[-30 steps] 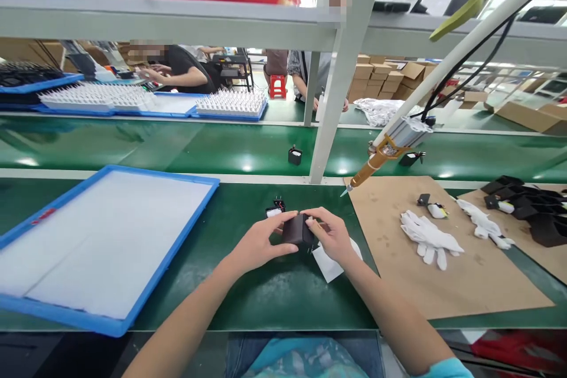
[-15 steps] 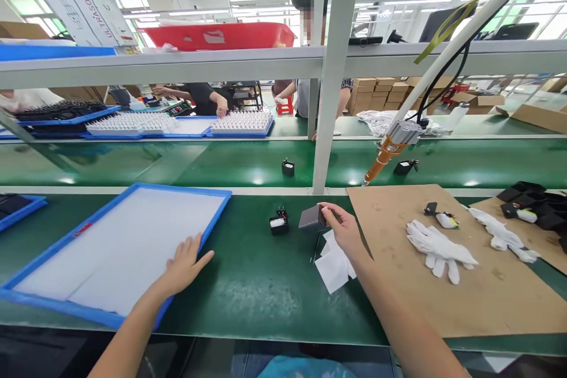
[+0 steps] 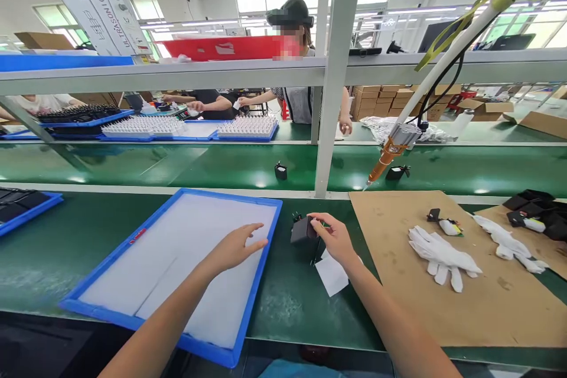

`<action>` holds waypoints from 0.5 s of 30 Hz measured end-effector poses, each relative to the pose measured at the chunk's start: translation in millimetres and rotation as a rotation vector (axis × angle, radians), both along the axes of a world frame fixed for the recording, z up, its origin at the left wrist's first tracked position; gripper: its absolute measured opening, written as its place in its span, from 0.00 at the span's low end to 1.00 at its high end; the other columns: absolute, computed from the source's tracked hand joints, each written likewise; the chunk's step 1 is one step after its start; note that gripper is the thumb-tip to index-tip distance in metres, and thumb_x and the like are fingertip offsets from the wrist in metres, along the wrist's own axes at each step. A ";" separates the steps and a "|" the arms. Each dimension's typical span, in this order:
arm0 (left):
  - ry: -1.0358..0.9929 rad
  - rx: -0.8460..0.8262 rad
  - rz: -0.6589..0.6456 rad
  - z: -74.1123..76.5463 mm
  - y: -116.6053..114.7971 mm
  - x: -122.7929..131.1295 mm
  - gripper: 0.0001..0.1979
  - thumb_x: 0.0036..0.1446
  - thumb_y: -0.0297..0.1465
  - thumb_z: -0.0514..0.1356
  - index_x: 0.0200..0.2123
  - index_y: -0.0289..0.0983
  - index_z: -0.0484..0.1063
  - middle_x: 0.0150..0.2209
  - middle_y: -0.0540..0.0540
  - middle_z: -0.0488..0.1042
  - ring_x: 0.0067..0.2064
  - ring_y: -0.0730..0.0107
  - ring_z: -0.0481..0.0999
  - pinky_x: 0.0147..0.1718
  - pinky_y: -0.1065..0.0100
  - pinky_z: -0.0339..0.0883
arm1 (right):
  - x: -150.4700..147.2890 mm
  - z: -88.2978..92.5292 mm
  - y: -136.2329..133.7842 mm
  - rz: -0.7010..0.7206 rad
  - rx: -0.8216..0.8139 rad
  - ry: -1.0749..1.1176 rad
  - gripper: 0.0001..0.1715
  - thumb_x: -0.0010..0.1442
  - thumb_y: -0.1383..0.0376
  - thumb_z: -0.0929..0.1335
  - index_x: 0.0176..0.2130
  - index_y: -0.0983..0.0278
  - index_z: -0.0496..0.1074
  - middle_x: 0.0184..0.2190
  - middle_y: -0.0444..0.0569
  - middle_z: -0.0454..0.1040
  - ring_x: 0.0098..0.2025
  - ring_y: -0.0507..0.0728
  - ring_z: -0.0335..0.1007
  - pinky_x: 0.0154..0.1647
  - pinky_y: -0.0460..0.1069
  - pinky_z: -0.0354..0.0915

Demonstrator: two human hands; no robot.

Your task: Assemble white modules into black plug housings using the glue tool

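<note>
My right hand (image 3: 333, 238) pinches a small dark box-shaped part (image 3: 303, 230) above the green bench, just right of the tray. Behind that part, a black plug piece (image 3: 296, 217) is mostly hidden. My left hand (image 3: 237, 246) is over the right side of a blue-rimmed white tray (image 3: 177, 260), fingers apart and holding nothing. White paper pieces (image 3: 331, 274) lie on the bench below my right hand.
Brown cardboard (image 3: 460, 301) with white gloves (image 3: 443, 254) lies right. An orange-tipped tool (image 3: 384, 159) hangs above its back edge. A metal post (image 3: 332, 82) stands ahead. Black parts sit on the green belt (image 3: 212, 165). Across it are people's arms (image 3: 344, 115).
The blue-rimmed tray has moved right, nearer the dark part. My left hand has shifted right and off the tray's edge. My right hand still holds the part, slightly lower and further left.
</note>
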State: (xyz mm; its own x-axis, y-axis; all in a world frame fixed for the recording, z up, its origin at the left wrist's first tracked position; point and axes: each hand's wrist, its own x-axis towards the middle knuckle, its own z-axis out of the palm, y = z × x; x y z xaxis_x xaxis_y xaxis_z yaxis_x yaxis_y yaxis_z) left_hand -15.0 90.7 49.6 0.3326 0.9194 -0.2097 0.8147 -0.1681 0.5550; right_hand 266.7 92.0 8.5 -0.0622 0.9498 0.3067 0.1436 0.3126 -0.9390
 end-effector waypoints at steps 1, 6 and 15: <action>-0.006 0.029 -0.006 0.1 6.5 3.8 0.35 0.59 0.54 0.51 0.62 0.39 0.61 0.62 0.41 0.65 0.58 0.54 0.70 0.52 0.59 0.68 | -2.0 -0.8 -0.8 0.010 0.006 -0.015 0.20 0.61 0.52 0.65 0.45 0.61 0.77 0.41 0.52 0.78 0.39 0.56 0.74 0.32 0.47 0.72; 0.125 0.152 -0.185 -10.8 18.2 7.9 0.34 0.59 0.52 0.53 0.64 0.41 0.59 0.67 0.40 0.57 0.67 0.51 0.54 0.64 0.50 0.50 | -14.1 5.5 0.9 0.045 0.046 -0.127 0.18 0.62 0.54 0.65 0.44 0.60 0.77 0.42 0.51 0.78 0.41 0.56 0.74 0.35 0.48 0.71; 0.257 -0.097 -0.416 -25.6 0.5 -29.3 0.56 0.40 0.63 0.61 0.68 0.51 0.42 0.70 0.37 0.26 0.68 0.34 0.25 0.57 0.27 0.23 | -116.3 42.8 86.9 0.224 0.168 -0.435 0.16 0.63 0.58 0.65 0.45 0.62 0.77 0.40 0.51 0.79 0.40 0.57 0.74 0.39 0.50 0.69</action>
State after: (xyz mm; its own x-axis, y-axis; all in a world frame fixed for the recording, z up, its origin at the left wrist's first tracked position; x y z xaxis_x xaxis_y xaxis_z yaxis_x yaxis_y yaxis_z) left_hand -44.3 91.2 24.0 0.5935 0.6920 -0.4110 0.8020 -0.4654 0.3745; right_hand 150.5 178.9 51.3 -0.4136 0.8386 0.3545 0.4217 0.5216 -0.7417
